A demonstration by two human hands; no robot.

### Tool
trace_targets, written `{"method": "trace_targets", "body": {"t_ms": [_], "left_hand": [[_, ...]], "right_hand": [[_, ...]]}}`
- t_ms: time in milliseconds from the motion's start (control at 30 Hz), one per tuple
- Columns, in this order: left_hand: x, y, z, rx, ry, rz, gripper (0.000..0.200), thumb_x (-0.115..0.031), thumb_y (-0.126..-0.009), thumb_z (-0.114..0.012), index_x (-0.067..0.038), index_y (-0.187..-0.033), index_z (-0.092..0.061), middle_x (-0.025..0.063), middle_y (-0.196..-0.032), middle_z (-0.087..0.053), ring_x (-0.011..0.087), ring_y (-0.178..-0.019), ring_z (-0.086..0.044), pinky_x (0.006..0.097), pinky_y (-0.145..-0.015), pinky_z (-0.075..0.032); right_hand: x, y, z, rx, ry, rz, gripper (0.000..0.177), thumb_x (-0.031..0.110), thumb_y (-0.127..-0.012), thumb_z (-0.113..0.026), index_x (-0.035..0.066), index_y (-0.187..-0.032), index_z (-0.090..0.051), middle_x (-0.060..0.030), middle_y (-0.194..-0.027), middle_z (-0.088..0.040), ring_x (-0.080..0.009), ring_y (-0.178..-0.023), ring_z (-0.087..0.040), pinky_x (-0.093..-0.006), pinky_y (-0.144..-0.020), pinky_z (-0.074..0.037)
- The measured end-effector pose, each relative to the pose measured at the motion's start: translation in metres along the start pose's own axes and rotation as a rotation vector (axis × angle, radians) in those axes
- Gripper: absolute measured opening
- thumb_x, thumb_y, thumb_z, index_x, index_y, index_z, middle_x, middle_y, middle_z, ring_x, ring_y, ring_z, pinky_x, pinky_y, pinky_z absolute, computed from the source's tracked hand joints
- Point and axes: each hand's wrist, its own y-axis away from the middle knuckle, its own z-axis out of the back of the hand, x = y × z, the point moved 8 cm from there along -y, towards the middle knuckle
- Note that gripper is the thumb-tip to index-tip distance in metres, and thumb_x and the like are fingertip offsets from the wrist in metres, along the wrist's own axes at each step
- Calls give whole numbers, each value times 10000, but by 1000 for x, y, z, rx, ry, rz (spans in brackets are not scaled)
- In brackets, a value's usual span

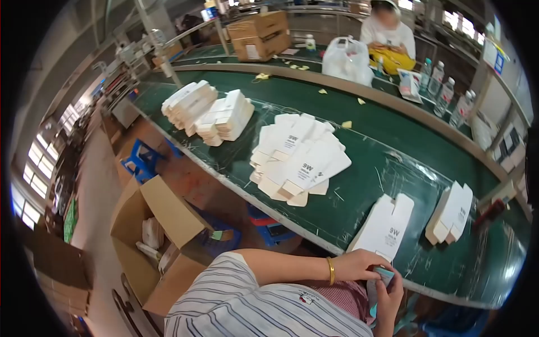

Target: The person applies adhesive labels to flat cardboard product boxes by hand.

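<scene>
My left hand [362, 265], with a gold bracelet at the wrist, meets my right hand [390, 289] at the table's front edge. The fingers of both are closed around a small teal piece [384, 273], possibly a strip or band; its exact kind is not clear. Just beyond my hands lies a stack of flat white cartons [387, 227] printed "9W". A second carton stack [451, 213] sits to the right. A fanned heap of such cartons [300, 157] spreads over the middle of the green table [359, 182].
Bundled cartons [191, 106] lie farther left on the table. An open cardboard box [174, 210] stands on the floor at my left, near a blue stool [145, 159]. Across the raised ledge are a white plastic bag [347, 59], several bottles [444, 96] and a seated person [387, 33].
</scene>
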Motion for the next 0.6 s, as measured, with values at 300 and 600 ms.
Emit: {"method": "trace_targets", "body": {"t_ms": [300, 600], "left_hand": [[0, -2, 13, -117, -104, -133, 263, -210, -902, -680, -28, -1091, -706, 90, -942, -670, 222, -849, -611, 325, -776, -490], [3, -11, 16, -174, -75, -140, 222, -202, -886, -701, -58, -1049, -746, 66, -912, -689, 190, -839, -620, 291, -744, -493]], "right_hand": [[16, -10, -11, 74, 78, 6, 96, 61, -963, -576, -10, -904, -604, 21, -794, -590, -27, -718, -478, -204, -627, -396], [-9, -12, 6, -34, 121, -28, 213, 96, -973, -583, 10, -792, -511, 32, -711, -492, -30, -679, -404, -225, -572, -343]]}}
